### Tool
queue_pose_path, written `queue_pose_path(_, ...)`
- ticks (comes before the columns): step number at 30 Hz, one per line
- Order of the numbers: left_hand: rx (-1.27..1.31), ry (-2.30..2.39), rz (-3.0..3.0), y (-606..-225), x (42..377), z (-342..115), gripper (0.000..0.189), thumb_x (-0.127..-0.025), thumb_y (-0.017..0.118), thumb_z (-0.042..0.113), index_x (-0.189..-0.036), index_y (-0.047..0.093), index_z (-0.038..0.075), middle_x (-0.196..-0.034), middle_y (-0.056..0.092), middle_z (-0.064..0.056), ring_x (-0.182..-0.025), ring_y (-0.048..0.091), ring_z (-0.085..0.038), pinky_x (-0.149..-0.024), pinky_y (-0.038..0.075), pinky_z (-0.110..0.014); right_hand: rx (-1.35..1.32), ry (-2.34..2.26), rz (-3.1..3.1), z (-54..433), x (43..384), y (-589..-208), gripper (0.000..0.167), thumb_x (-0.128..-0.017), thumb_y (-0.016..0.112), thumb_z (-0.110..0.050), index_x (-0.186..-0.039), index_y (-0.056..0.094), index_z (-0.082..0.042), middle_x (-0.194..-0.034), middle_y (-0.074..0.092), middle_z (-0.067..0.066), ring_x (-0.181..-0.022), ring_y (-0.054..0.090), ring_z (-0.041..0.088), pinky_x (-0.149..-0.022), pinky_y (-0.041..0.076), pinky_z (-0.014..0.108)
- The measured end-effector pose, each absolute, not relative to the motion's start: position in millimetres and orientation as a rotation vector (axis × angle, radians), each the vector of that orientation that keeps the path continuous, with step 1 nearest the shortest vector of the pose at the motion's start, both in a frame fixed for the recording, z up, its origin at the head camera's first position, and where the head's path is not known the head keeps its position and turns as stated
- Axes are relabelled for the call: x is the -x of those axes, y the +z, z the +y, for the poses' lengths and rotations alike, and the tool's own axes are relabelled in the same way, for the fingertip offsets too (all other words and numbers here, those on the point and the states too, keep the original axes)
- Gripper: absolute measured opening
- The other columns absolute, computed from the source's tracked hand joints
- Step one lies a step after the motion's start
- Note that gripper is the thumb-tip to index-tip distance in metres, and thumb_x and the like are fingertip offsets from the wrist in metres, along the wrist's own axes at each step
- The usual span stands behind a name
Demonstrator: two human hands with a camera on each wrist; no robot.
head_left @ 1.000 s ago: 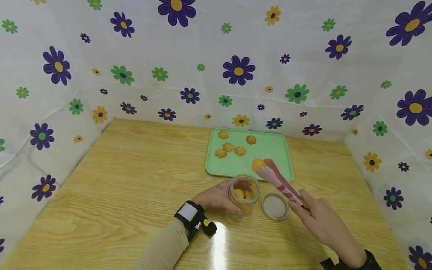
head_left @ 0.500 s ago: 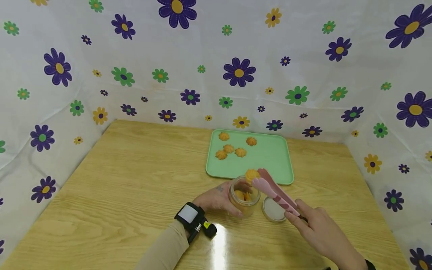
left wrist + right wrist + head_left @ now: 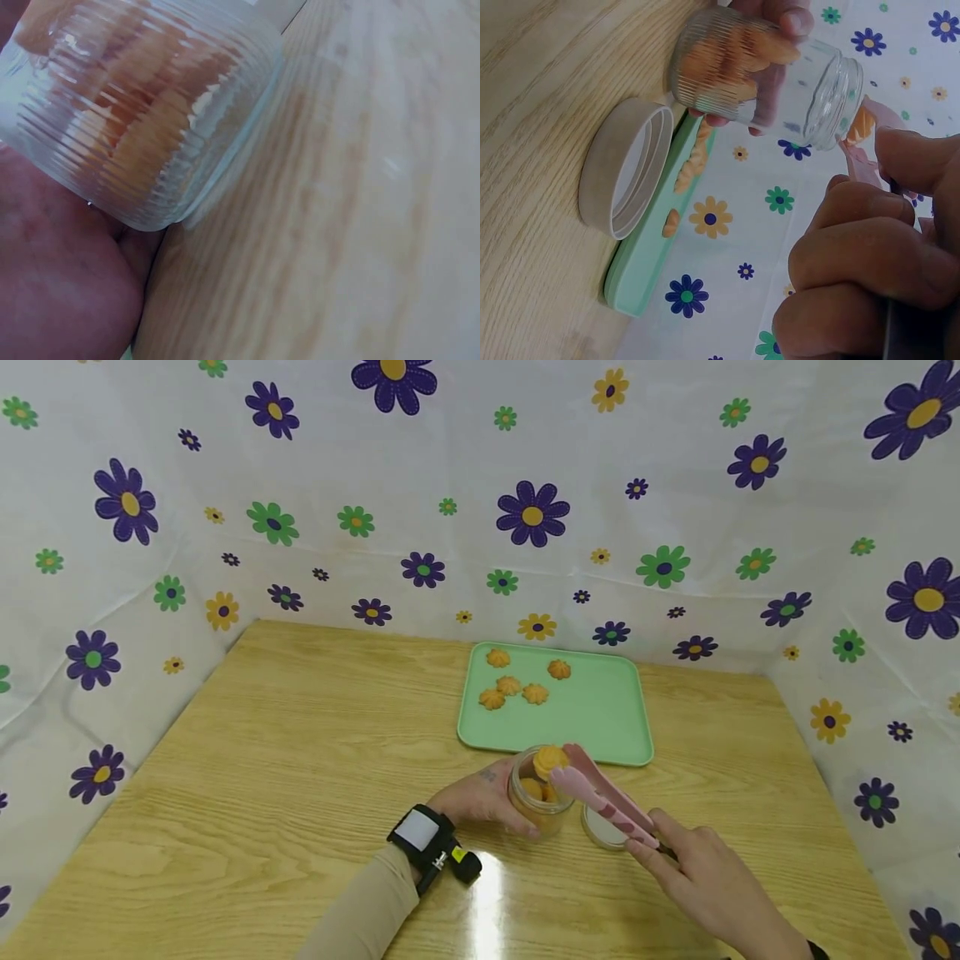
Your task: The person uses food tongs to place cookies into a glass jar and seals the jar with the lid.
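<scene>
My left hand (image 3: 483, 797) curls round a ribbed glass jar (image 3: 142, 112) that stands on the table. Several cookies (image 3: 731, 64) lie in the lower part of the jar. My right hand (image 3: 701, 877) grips pink tongs (image 3: 611, 797) by their dark handle. Between the tong tips is a golden swirl cookie (image 3: 551, 761), right at the jar's mouth in the head view. In the right wrist view this cookie shows just past the jar's rim, partly hidden by the tongs and my fingers.
A light green tray (image 3: 600, 718) behind the jar bears several cookies (image 3: 508, 685) on its left half. Beside the jar, under the tongs in the head view, a round jar lid (image 3: 626, 169) lies on the wooden table (image 3: 300, 760). A flowered cloth (image 3: 450, 468) rises behind.
My right hand has carried the tongs and cookie leftward and toward me, from over the tray's front edge to the jar's mouth. The left hand and jar stay put.
</scene>
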State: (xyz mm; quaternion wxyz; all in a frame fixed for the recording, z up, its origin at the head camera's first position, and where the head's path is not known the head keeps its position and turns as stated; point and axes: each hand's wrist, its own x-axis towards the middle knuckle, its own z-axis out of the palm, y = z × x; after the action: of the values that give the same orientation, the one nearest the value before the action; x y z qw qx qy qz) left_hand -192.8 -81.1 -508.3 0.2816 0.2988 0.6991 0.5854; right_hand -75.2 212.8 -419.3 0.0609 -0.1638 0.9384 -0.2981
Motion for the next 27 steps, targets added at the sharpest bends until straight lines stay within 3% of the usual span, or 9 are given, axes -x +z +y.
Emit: queue_pose_path(27,-0.782,1.598,1.847,-508.2,192.3,-81.3,0.084,-0.071,0.091,0.001,-0.143,0.051,0.021,-0.131,0.062,0.001,-0.124,0.055,-0.012,-0.113,0.039,-0.031,0.551,-0.634,2.97,207.0,72.5,-411.4,0.023,-0.102,0.062,-0.04,-0.087,0.05,-0.028,-0.054,0.031,-0.017,-0.044,0.026,0.0,-0.044,0.024,0.02)
